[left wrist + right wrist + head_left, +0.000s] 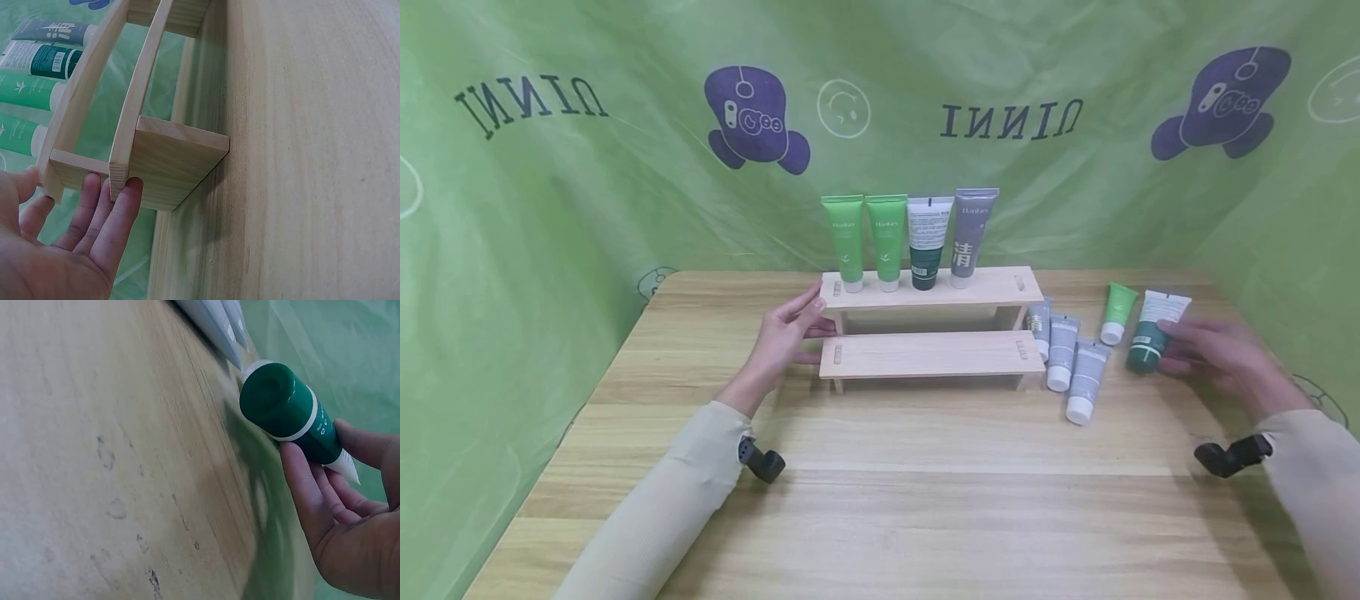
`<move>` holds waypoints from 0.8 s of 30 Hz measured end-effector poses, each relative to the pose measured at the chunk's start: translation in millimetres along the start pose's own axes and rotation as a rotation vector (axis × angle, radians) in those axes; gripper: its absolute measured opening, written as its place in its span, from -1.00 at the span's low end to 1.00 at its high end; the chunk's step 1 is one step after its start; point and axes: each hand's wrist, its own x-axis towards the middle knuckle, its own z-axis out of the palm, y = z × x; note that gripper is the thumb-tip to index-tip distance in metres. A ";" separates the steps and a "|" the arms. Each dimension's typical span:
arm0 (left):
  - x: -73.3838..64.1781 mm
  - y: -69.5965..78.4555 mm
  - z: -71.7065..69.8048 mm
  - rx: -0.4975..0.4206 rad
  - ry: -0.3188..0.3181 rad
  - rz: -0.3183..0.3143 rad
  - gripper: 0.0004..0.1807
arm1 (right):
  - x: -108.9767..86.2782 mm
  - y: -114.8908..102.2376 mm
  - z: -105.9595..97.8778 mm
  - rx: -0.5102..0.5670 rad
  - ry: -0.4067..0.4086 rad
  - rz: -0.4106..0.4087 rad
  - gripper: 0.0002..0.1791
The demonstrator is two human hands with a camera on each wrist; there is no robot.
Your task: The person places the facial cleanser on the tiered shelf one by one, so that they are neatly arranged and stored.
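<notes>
My right hand holds a white and dark-green squeeze tube between thumb and fingers. In the right wrist view, the tube's green cap points toward the camera, and its shadow falls on the table. At the left end of a two-step wooden display stand, my left hand grips the upper shelf's corner with its thumb and a finger. Its other fingers touch the lower shelf's end. On the upper shelf stand two green tubes, a white and dark-green tube and a grey-purple tube.
Three grey-purple tubes with white caps lie on the table right of the stand, one partly hidden behind it. A small green tube lies beside them. A printed green curtain hangs behind the wooden table.
</notes>
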 end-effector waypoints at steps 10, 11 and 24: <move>0.7 -0.3 0.0 -0.003 -0.001 -0.004 -0.39 | -8.6 -13.5 21.1 -0.152 0.034 -0.116 -0.93; 0.8 -0.5 0.1 -0.004 -0.001 -0.006 -0.39 | -9.6 -15.4 24.6 -0.153 0.041 -0.130 -0.85; 0.6 0.2 0.6 -0.015 0.001 -0.013 -0.40 | -21.3 -44.2 77.8 -0.340 0.077 -0.332 -0.49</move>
